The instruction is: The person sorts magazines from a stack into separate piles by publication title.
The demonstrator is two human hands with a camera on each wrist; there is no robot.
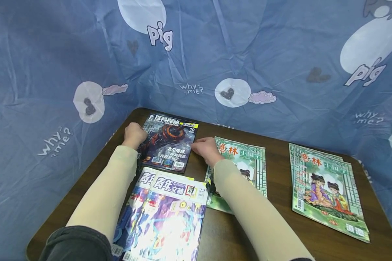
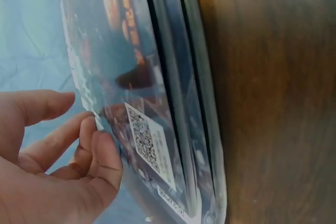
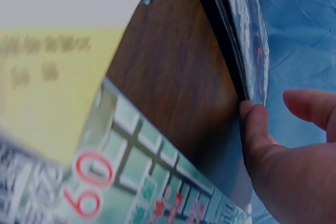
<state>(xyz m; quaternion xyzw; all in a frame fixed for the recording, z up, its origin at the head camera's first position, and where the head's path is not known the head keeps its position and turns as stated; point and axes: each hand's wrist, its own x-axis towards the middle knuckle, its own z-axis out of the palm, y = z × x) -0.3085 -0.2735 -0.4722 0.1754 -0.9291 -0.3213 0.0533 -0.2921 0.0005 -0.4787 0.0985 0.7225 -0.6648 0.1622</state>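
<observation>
A stack of dark science magazines (image 1: 170, 141) lies at the far left of the table, its covers nearly lined up. My left hand (image 1: 135, 135) is at the stack's left edge. In the left wrist view its bent fingers (image 2: 107, 153) meet the side of the magazines, while the thumb stands apart from them. On the opposite side, my right hand (image 1: 207, 148) touches the right edge. The right wrist view shows its fingertips (image 3: 254, 114) against the stack's side, with the thumb raised away from the cover.
Overlapping youth digest magazines (image 1: 170, 217) lie in front, shining with glare. Under my right forearm is a green-covered magazine pile (image 1: 258, 163). Another green pile (image 1: 330, 195), slightly fanned, sits at the right of the brown table (image 1: 277, 217). Blue printed cloth (image 1: 189, 65) hangs behind.
</observation>
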